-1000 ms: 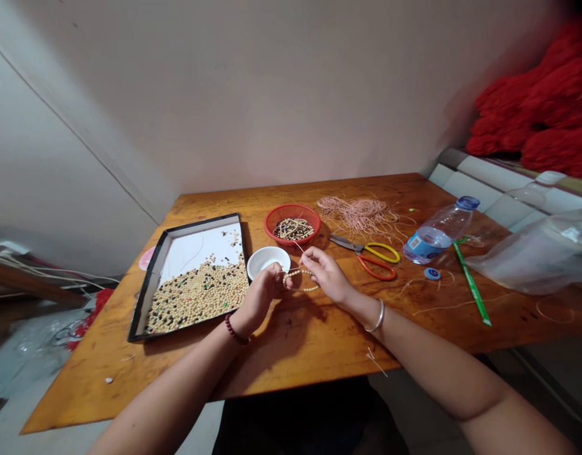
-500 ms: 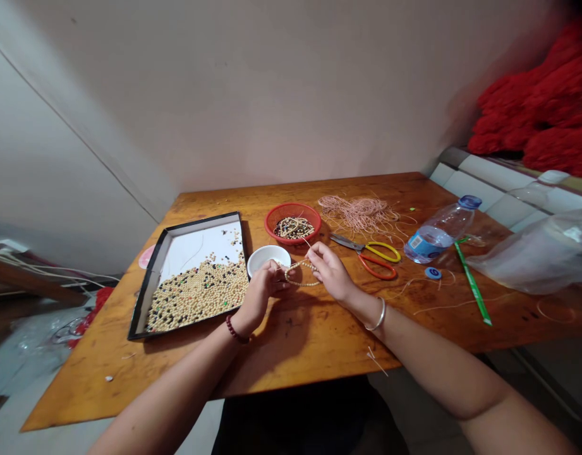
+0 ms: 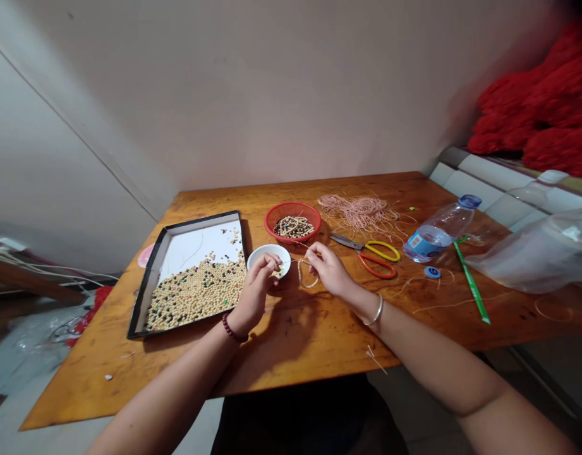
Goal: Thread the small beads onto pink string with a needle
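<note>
A string of small cream beads (image 3: pixel 306 284) hangs in a narrow loop beside my right hand (image 3: pixel 329 270), whose thumb and fingers pinch its upper end. The fingertips of my left hand (image 3: pixel 258 287) are closed on a thin thread (image 3: pixel 294 261) that runs across to the right hand. Another loose thread end rises above the right fingertips. Behind the left hand, and partly covered by it, is a white bowl (image 3: pixel 282 251) with a few beads in it. To the left lies a black-edged tray (image 3: pixel 184 237) of loose cream, black and a few coloured beads.
An orange-red basket (image 3: pixel 272 229) holds beaded strings. Behind are a pink thread tangle (image 3: pixel 354 212) and scissors (image 3: pixel 366 247). On the right stand a water bottle (image 3: pixel 428 235), its loose cap (image 3: pixel 431 272), a green strip (image 3: pixel 471 284) and a plastic bag (image 3: pixel 532 253).
The bead loop, earlier stretched open between both hands, now hangs narrow by my right hand. My left hand has shifted slightly left and up, with the thread drawn between the hands.
</note>
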Demonstrator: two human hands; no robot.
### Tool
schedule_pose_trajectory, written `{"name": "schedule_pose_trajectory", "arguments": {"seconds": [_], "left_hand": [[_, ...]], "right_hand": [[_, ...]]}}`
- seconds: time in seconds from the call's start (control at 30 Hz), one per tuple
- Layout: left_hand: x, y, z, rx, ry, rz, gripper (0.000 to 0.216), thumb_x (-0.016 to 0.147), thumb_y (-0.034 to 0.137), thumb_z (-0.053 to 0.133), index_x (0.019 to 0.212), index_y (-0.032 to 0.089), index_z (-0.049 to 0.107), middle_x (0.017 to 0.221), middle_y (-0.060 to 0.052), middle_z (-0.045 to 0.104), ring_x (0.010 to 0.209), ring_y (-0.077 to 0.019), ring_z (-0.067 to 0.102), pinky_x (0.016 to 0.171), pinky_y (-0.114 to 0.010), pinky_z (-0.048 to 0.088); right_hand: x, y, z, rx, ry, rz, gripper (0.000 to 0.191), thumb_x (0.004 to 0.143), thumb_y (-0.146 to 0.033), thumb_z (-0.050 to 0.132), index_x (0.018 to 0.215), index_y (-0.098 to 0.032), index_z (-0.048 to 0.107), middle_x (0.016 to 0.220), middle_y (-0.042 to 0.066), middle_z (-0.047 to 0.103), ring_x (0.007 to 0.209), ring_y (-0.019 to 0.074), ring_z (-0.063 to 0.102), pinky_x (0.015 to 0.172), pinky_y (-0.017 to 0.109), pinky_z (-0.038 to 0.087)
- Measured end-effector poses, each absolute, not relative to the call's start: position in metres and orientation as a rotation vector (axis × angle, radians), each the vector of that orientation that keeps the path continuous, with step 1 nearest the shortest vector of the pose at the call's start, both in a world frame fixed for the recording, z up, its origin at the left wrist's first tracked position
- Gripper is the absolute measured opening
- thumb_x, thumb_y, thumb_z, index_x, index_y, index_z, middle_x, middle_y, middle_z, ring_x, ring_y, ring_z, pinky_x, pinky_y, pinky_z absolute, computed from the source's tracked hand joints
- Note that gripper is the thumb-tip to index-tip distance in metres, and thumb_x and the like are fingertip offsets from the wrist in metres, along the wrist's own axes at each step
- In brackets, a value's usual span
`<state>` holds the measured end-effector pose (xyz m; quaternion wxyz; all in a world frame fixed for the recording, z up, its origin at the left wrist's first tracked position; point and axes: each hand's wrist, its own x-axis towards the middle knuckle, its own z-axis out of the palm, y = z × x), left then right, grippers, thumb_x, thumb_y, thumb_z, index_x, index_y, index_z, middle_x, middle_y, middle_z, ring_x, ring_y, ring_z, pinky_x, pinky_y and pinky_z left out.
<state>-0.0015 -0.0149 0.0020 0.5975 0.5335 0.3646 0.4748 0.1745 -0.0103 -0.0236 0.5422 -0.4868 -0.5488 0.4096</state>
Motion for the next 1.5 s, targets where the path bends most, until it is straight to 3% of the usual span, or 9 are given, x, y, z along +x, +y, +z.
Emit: {"name": "schedule_pose_trajectory", "arguments": {"seconds": [0.1, 0.2, 0.3, 0.4, 0.5, 0.63, 0.97, 1.3, 1.5], "left_hand": [[-0.003, -0.014, 0.007, 1.156, 0.774, 1.057, 0.019, 0.082, 0.03, 0.058, 0.072, 0.017, 0.05, 0.11, -0.003, 0.054, 0.085, -0.0142, 0.048, 0.065, -0.021, 0.041], [-0.004, -0.015, 0.01, 0.996, 0.594, 0.911, 0.02, 0.083, 0.029, 0.06, 0.074, 0.017, 0.047, 0.12, -0.005, 0.054, 0.087, -0.0152, 0.052, 0.067, -0.024, 0.042], [-0.004, -0.015, 0.009, 0.905, 0.441, 0.785, 0.02, 0.085, 0.029, 0.061, 0.077, 0.017, 0.047, 0.105, -0.006, 0.058, 0.079, -0.0134, 0.053, 0.063, -0.023, 0.04], [-0.003, -0.015, 0.005, 0.913, 0.387, 0.758, 0.019, 0.086, 0.03, 0.06, 0.078, 0.016, 0.049, 0.084, -0.003, 0.054, 0.067, -0.01, 0.049, 0.061, -0.023, 0.037], [-0.002, -0.015, 0.004, 0.926, 0.398, 0.785, 0.021, 0.088, 0.031, 0.058, 0.077, 0.015, 0.05, 0.076, 0.0, 0.049, 0.063, -0.0086, 0.044, 0.061, -0.022, 0.036], [-0.002, -0.014, 0.003, 0.908, 0.46, 0.812, 0.023, 0.087, 0.032, 0.06, 0.076, 0.015, 0.05, 0.076, 0.0, 0.049, 0.062, -0.0073, 0.041, 0.06, -0.021, 0.036], [-0.004, -0.01, 0.002, 0.932, 0.543, 0.803, 0.029, 0.079, 0.036, 0.069, 0.069, 0.013, 0.055, 0.064, 0.003, 0.042, 0.056, -0.0059, 0.035, 0.054, -0.019, 0.033], [-0.006, -0.011, 0.006, 0.914, 0.557, 0.793, 0.029, 0.075, 0.031, 0.074, 0.065, 0.012, 0.054, 0.069, 0.001, 0.05, 0.065, -0.0088, 0.048, 0.065, -0.022, 0.043], [-0.007, -0.004, 0.002, 0.924, 0.562, 0.813, 0.036, 0.075, 0.04, 0.073, 0.066, 0.013, 0.051, 0.064, 0.004, 0.042, 0.053, -0.005, 0.034, 0.049, -0.016, 0.031]], "right_hand": [[0.172, -0.007, -0.022, -1.114, -1.249, 1.029, 0.028, 0.079, -0.043, 0.059, 0.067, -0.018, 0.051, 0.066, -0.002, 0.051, 0.063, 0.0114, 0.048, 0.062, 0.025, 0.039], [0.172, -0.011, -0.016, -1.084, -1.14, 1.238, 0.028, 0.073, -0.042, 0.067, 0.069, -0.017, 0.056, 0.062, -0.004, 0.049, 0.057, 0.0082, 0.043, 0.052, 0.021, 0.033], [0.176, -0.017, -0.008, -0.919, -0.934, 1.608, 0.021, 0.076, -0.036, 0.068, 0.079, -0.017, 0.059, 0.062, -0.006, 0.051, 0.046, 0.0043, 0.032, 0.042, 0.019, 0.022], [0.181, -0.02, -0.001, -0.679, -0.724, 1.915, 0.013, 0.082, -0.03, 0.062, 0.082, -0.017, 0.062, 0.077, -0.004, 0.061, 0.041, 0.0018, 0.023, 0.039, 0.018, 0.022], [0.184, -0.02, 0.0, -0.532, -0.627, 2.056, 0.012, 0.085, -0.027, 0.059, 0.082, -0.017, 0.063, 0.077, -0.004, 0.063, 0.04, 0.0018, 0.025, 0.039, 0.017, 0.026], [0.185, -0.021, -0.002, -0.499, -0.662, 2.015, 0.009, 0.082, -0.024, 0.065, 0.08, -0.015, 0.062, 0.072, -0.005, 0.059, 0.044, 0.0009, 0.032, 0.041, 0.014, 0.029], [0.18, -0.023, -0.003, -0.61, -0.796, 1.81, 0.018, 0.074, -0.025, 0.074, 0.077, -0.015, 0.06, 0.065, -0.007, 0.053, 0.042, -0.0003, 0.02, 0.041, 0.014, 0.023], [0.185, -0.023, 0.002, -0.671, -0.916, 1.717, 0.026, 0.072, -0.032, 0.076, 0.075, -0.017, 0.055, 0.063, -0.007, 0.048, 0.044, 0.0021, 0.02, 0.041, 0.018, 0.019], [0.176, -0.021, -0.01, -0.821, -1.255, 1.437, 0.028, 0.083, -0.047, 0.061, 0.082, -0.019, 0.056, 0.064, -0.004, 0.048, 0.048, 0.0066, 0.033, 0.046, 0.021, 0.026]]}}
